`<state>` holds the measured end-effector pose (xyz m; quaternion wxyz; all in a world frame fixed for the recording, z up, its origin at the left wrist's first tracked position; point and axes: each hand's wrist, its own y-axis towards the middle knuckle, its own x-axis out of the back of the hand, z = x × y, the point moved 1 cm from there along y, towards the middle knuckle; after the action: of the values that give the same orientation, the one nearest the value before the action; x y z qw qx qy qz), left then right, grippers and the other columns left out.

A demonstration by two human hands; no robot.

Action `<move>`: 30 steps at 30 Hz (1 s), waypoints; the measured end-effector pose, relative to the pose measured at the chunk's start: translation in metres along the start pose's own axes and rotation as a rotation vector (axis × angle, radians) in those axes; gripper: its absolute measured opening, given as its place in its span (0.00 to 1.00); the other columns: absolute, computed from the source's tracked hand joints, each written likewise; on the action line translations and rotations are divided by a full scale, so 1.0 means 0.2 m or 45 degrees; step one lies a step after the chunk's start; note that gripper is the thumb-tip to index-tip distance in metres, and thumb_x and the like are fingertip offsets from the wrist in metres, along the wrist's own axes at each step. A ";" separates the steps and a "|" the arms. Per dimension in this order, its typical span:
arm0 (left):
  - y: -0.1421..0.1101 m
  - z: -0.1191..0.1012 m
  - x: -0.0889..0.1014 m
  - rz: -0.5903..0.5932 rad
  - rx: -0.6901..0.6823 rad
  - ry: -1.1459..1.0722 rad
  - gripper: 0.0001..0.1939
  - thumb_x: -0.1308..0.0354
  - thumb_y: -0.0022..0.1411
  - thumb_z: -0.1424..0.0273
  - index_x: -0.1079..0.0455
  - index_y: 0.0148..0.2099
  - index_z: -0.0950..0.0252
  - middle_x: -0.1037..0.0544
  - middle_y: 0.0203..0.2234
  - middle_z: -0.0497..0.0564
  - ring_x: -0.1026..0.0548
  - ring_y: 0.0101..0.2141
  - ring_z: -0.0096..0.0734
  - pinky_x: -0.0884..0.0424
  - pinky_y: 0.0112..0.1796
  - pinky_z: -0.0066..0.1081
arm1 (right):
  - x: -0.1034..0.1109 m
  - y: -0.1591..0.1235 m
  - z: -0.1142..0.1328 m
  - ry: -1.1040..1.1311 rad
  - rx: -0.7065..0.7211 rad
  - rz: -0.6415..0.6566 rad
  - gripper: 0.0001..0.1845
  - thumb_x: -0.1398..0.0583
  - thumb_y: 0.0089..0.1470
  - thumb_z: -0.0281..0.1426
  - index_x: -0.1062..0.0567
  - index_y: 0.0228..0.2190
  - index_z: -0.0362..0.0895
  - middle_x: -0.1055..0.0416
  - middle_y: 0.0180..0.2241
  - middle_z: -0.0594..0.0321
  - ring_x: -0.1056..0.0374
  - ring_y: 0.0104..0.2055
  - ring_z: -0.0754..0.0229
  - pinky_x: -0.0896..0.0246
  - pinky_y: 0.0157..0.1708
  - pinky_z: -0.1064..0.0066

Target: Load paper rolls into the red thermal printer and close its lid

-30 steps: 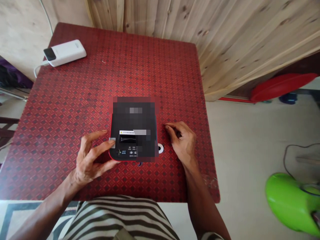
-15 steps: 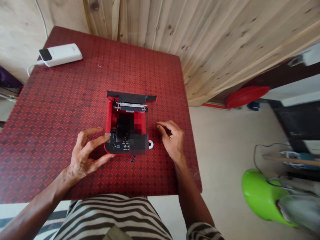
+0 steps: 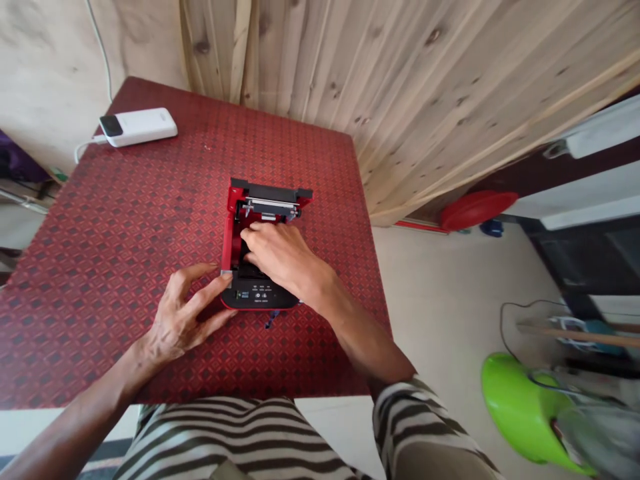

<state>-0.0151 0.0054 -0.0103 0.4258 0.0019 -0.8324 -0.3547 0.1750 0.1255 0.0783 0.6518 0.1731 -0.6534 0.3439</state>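
Observation:
A small red and black printer [image 3: 260, 298] stands on the patterned red table with its lid [image 3: 270, 195] raised, showing a roller and a metal bar. My left hand [image 3: 183, 313] grips the printer's front left corner, fingers on top and along the side, thumb at the front edge. Over the open compartment lies my right hand [image 3: 280, 257], its fingers curled down inside. The fingertips are hidden, so I cannot see what they touch or hold. A short dark cord [image 3: 271, 320] pokes out at the printer's front.
A white power bank [image 3: 143, 127] with a cable lies at the table's far left corner. Wooden planks [image 3: 320, 60] rise behind the table [image 3: 150, 220]. To the right, on the floor, are a bright green bin [image 3: 515, 407] and a red round object [image 3: 477, 210].
My right hand has moved left from beside the printer into its open compartment, and now its arm covers the small white ring seen at the printer's right. My left hand keeps its hold.

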 end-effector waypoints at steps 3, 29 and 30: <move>0.00 0.00 0.00 0.018 0.013 0.007 0.41 0.31 0.65 0.66 0.44 0.75 0.53 0.28 0.55 0.60 0.23 0.52 0.42 0.20 0.49 0.39 | 0.00 0.02 -0.01 0.035 0.003 0.078 0.11 0.42 0.68 0.25 0.20 0.44 0.38 0.18 0.45 0.48 0.21 0.45 0.49 0.32 0.41 0.62; 0.05 0.01 0.00 -0.037 -0.038 0.026 0.45 0.27 0.60 0.67 0.43 0.74 0.47 0.24 0.54 0.54 0.22 0.50 0.41 0.20 0.46 0.40 | -0.60 -0.40 -0.38 1.513 -0.650 -0.871 0.21 0.28 0.51 0.35 0.25 0.46 0.50 0.21 0.36 0.66 0.25 0.35 0.58 0.27 0.39 0.62; 0.05 0.01 0.00 -0.043 -0.039 0.026 0.45 0.26 0.60 0.66 0.43 0.74 0.47 0.24 0.54 0.54 0.22 0.49 0.41 0.20 0.45 0.40 | -0.59 -0.43 -0.38 1.483 -0.650 -0.864 0.23 0.28 0.50 0.33 0.25 0.48 0.50 0.21 0.36 0.65 0.25 0.35 0.58 0.27 0.37 0.63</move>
<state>-0.0142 0.0141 -0.0051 0.4282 0.0132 -0.8223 -0.3746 0.2992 0.0900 -0.0227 0.9854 -0.0028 -0.1701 -0.0045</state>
